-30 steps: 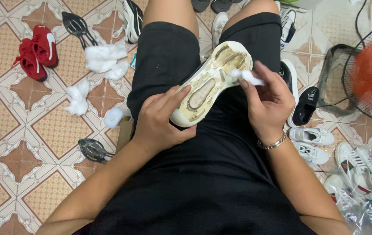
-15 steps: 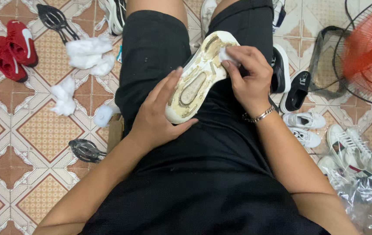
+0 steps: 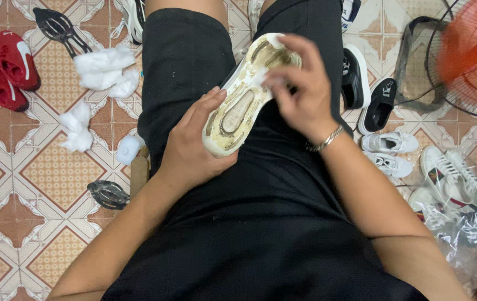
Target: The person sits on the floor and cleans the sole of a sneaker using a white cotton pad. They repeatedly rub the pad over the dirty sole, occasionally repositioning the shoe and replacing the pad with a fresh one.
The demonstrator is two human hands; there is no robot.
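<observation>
My right hand is blurred and hides the shoe's toe; the fan is cut off by the frame edge.

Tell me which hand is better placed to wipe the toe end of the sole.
Right. The right hand already presses a white wad on the shoe sole near its toe end, while the left hand cups the heel end, steadying the shoe.
</observation>
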